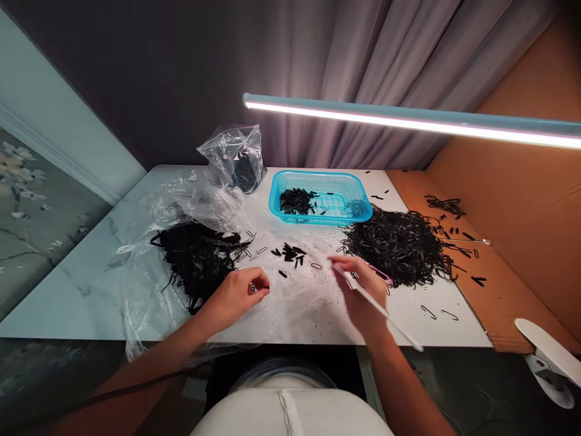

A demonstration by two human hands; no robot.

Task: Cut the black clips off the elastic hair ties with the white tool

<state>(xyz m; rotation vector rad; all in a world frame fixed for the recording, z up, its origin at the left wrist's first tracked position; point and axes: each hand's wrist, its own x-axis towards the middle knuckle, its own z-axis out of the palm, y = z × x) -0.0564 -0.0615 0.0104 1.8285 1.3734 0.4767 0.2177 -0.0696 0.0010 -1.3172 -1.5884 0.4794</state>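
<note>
My left hand (238, 295) is closed in a pinch at the near middle of the table, with the end of a small black piece just showing at the fingertips. Beside it on the left lies a heap of black strips (195, 257) on clear plastic film. My right hand (365, 297), slightly blurred, is closed around a thin white stick-like tool (385, 315), which slants down to the right past the wrist. Between my hands and a little farther off are short black pieces (293, 251) and a thin loop (316, 266). A pink-edged object (381, 274) is partly hidden behind my right hand.
A blue plastic basket (320, 219) holding black pieces stands at the back. To its right spreads a large pile of black loops (399, 245). A clear bag (245, 163) with dark contents sits back left. A lit tube lamp (408, 124) hangs low over the table.
</note>
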